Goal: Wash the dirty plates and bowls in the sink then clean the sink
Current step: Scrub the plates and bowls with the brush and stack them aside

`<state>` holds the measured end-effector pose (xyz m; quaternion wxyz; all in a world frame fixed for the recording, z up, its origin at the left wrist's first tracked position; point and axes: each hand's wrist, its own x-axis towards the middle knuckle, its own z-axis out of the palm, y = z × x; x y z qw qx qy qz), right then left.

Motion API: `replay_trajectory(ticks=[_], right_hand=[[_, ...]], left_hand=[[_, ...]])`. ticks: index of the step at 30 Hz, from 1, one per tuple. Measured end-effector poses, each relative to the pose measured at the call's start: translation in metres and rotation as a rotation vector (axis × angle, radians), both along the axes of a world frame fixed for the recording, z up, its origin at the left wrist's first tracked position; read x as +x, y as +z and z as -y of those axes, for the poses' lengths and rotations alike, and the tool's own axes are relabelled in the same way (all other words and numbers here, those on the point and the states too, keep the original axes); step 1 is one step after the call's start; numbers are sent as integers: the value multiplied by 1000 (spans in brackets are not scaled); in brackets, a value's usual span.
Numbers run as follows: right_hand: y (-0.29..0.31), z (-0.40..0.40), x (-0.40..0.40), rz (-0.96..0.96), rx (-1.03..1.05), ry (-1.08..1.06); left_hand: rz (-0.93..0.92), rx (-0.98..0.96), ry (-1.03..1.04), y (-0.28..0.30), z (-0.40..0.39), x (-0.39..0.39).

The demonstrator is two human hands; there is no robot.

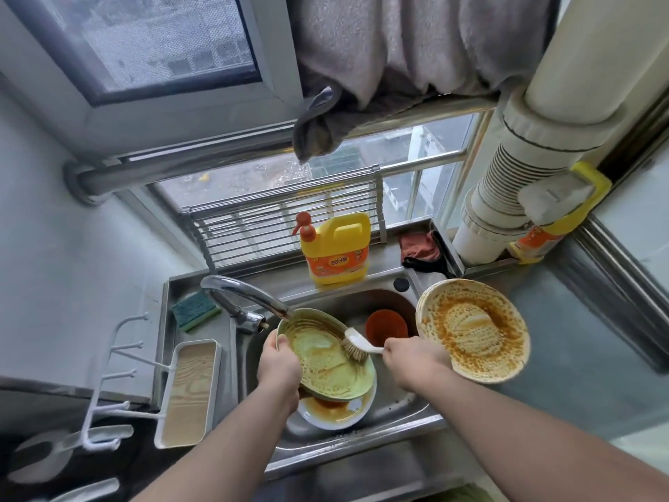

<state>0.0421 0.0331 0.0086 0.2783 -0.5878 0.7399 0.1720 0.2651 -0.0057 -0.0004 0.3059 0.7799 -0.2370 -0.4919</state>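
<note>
At the far left, a white tray (188, 393) with a wood-grain floor lies on the counter beside the sink (362, 434), with a green sponge (195, 310) at its 12 o'clock and the chrome faucet (242, 297) arching toward the basin. The left hand (278, 364) is closed on the 9 o'clock rim of a green plate (325, 367), holding it tilted over the basin under the spout. Below it, at 6 o'clock, a white plate (336, 411) with brown sauce lies in the sink. A yellow detergent bottle (338, 248) stands on the back ledge at 12 o'clock. The right hand (412, 356) grips the white handle of a dish brush (356, 344), bristles touching the green plate's soiled face. An orange bowl (385, 326) sits in the basin behind the brush. At 3 o'clock, a stack of sauce-stained plates (474, 331) rests on the sink's right edge.
</note>
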Motion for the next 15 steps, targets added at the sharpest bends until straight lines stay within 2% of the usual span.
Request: replay_trajectory(ticks=[3,6,11,15], right_hand=[[-3,-19,11,103,77,31],[-2,-39,23,222,49,-64],[-1,-20,6,160,-49,-167],[12,14,15,196,-159,-187]], left_hand=[[116,-96,-24,10,4,-1],[194,-155,-52,15,7,-4],[339,-166,-247,18,-2,-9],[272,-183,-274,14,-16,-17]])
